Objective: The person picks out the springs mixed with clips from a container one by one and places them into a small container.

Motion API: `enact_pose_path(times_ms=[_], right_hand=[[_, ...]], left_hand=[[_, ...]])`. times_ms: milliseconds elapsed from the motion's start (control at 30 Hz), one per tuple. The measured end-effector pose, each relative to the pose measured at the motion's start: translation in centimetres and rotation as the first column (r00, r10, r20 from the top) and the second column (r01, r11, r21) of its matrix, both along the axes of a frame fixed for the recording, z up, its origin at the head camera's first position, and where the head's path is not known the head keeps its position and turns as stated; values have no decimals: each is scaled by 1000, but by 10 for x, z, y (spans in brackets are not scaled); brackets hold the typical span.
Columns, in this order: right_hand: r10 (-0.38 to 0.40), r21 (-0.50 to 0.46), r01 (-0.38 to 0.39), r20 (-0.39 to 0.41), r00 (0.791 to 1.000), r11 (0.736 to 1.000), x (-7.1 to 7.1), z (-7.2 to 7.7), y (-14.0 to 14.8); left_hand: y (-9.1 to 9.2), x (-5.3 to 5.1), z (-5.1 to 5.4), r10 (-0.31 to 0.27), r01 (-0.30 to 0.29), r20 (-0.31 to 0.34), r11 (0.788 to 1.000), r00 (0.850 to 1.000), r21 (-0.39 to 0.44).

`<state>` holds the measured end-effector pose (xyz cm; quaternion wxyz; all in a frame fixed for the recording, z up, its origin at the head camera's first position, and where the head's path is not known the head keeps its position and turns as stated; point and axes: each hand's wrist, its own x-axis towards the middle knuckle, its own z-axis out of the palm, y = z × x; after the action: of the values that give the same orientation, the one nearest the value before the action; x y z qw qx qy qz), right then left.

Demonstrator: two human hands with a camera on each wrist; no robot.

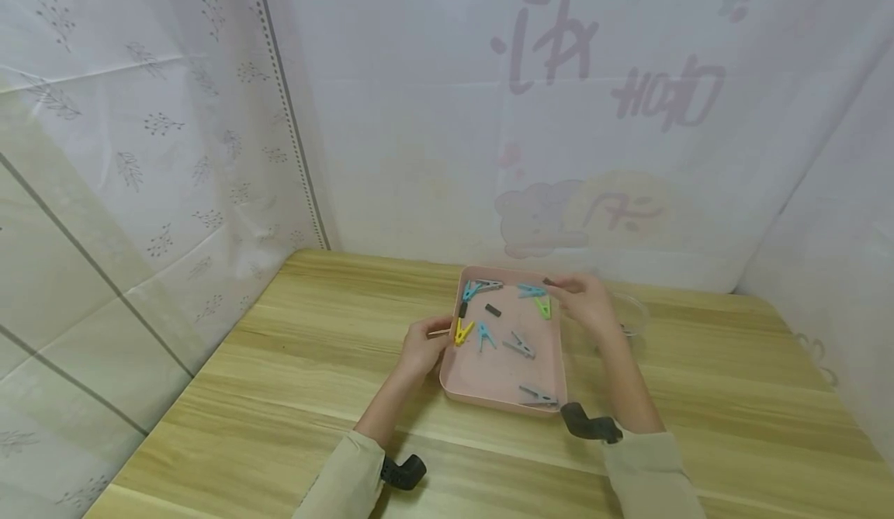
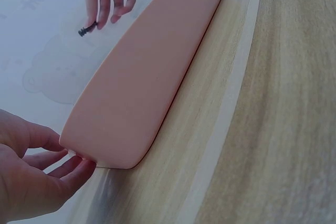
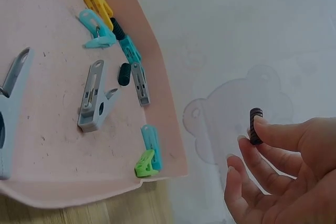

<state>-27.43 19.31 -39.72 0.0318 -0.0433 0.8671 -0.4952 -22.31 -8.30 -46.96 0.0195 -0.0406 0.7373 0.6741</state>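
My left hand (image 1: 422,346) grips the left wall of a shallow pink tray (image 1: 503,387), thumb at the rim and fingers against the outside in the left wrist view. My right hand (image 1: 585,302) pinches a small dark ribbed spring (image 3: 255,126) between thumb and fingertips, just beyond the tray's far right corner. Inside the tray lie two more dark springs, one in the middle (image 1: 493,310) and one by the left wall. Clothespins are scattered around them: a yellow clothespin (image 1: 463,331), a green clothespin (image 1: 543,307), several blue clothespins (image 1: 485,336) and several grey clothespins (image 1: 538,396).
A clear round dish (image 1: 639,317) stands on the wooden table (image 1: 279,395), right of the tray and partly behind the right forearm. Printed white curtains (image 1: 419,115) hang at the back and both sides. Black camera mounts (image 1: 405,472) sit on both wrists.
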Motion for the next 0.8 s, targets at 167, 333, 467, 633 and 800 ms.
enact_pose_path(times_ms=[167,333,467,633,800], right_hand=[[-6,25,7,-48,999,1000,1,-3,4],[-20,51,23,-51,998,998,4,-3,8],[-32,41,34,-39,999,999,8,-2,10],[-42,47,45,-50,998,998,11,-3,14],[-58,81,63,-57,997,995,12,-5,17]], left_hand=[[-1,-1,-1,-1,1,4,1000,1000,1],[-1,-2,-1,-2,2,13,1000,1000,-1],[-2,0,0,-12,12,9,1000,1000,8],[-1,1,0,-17,17,3,1000,1000,13],[-1,1,0,-12,12,0,1000,1000,12]])
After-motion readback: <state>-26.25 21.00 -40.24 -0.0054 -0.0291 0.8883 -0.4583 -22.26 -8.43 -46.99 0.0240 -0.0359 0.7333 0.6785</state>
